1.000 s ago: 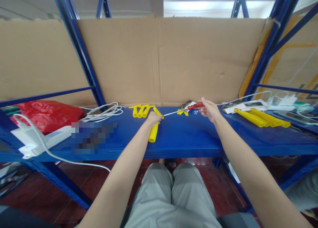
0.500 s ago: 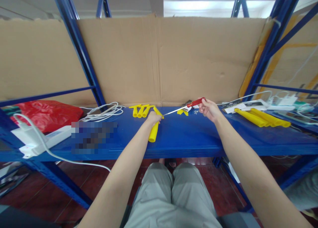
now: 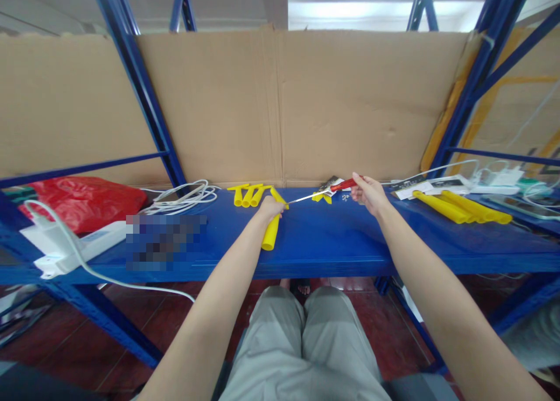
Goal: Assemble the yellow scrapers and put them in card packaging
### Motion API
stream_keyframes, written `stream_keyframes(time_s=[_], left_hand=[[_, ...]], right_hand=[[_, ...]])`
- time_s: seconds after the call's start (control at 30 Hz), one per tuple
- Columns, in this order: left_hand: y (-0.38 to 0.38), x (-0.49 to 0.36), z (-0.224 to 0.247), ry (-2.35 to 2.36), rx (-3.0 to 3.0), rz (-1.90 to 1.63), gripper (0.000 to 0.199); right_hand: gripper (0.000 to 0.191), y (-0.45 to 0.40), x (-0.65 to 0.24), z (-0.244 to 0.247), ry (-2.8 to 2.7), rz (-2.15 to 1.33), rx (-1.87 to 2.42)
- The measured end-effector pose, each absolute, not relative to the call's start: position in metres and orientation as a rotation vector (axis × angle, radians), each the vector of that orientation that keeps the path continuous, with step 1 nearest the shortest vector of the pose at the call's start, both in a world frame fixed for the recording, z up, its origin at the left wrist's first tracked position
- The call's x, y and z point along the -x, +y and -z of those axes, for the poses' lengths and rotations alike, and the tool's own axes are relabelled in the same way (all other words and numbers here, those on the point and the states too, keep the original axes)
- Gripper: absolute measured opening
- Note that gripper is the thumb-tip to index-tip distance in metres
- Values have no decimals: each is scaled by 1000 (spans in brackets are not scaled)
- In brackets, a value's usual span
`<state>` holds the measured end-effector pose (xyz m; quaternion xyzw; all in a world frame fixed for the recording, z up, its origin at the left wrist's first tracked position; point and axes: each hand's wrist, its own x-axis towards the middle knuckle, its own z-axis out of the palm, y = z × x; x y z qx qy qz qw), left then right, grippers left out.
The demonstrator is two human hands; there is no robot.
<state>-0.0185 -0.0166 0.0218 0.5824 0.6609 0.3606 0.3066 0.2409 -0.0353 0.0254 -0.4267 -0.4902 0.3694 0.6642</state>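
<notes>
My left hand [image 3: 272, 206] is closed around a yellow plastic piece with a tapered tube [image 3: 270, 235] pointing toward me and a flat crosspiece beyond the fingers. In my right hand [image 3: 368, 192] is a screwdriver with a red handle [image 3: 343, 185]. Its long metal shaft runs left, and the tip meets the yellow piece beside my left fingers; the exact contact point is too small to make out. Several small metal screws [image 3: 345, 197] lie under the screwdriver handle. Small flat yellow parts [image 3: 322, 198] rest near them, by a dark-printed card [image 3: 329, 183].
Three yellow T-shaped pieces [image 3: 249, 195] stand behind my left hand. Long yellow tubes [image 3: 464, 207] lie at right. White cables [image 3: 188, 197], a power strip [image 3: 98, 241] and a red plastic bag [image 3: 90, 200] are at left. Cardboard [image 3: 350, 104] backs the blue bench [image 3: 332, 238].
My right hand and the screwdriver handle have dipped slightly, and the fingers have shifted around the handle. The left hand and the yellow piece stay in place.
</notes>
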Motion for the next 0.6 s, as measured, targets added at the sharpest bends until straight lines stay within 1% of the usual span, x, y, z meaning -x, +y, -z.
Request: stream_keyframes(time_s=[0.43, 0.6], left_hand=[[-17, 18, -22, 1759, -1533, -949, 16], [-19, 18, -23, 1769, -1530, -956, 21]], right_hand=[[44, -37, -242, -27, -1117, -860, 913], [37, -40, -241, -30, -1129, -922, 825]])
